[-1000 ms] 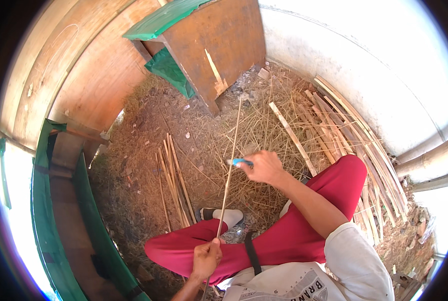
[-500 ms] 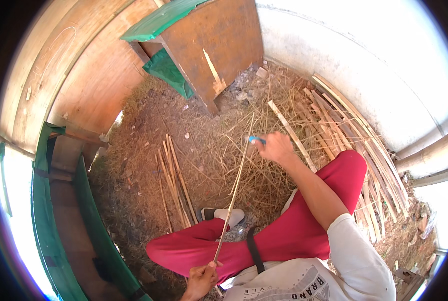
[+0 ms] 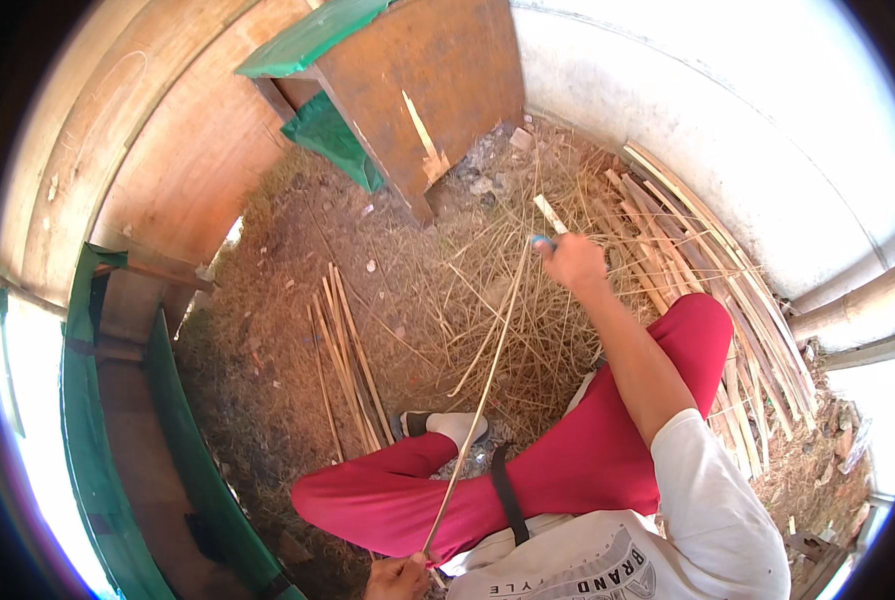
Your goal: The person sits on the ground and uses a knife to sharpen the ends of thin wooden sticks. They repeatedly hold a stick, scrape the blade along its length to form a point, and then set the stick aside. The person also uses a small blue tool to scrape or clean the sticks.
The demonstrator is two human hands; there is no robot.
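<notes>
My left hand [image 3: 399, 577], at the lower edge, is closed around the near end of a long thin split wood or bamboo strip [image 3: 483, 402]. The strip slants up across my red-trousered leg toward my right hand [image 3: 575, 262]. That hand is closed on a small blue tool [image 3: 542, 243] by the strip's far end; its blade, if any, cannot be made out. A thin sliver [image 3: 486, 348] hangs off the strip's left side, seemingly still joined near the top. Behind my right hand lies a wider pale slat [image 3: 549, 214], partly covered by the hand.
Loose shavings [image 3: 527, 350] litter the dirt floor ahead. Several narrow strips [image 3: 347, 350] lie to the left, and a larger pile of slats [image 3: 712, 270] along the right wall. A wooden cabinet [image 3: 437, 80] with green covering stands at the back; a green-edged wooden frame [image 3: 117, 420] borders the left.
My right hand with the blue tool has moved up and to the right, away from me. The strip's far end has swung right, and the sliver now stands farther off it. My left hand dropped slightly.
</notes>
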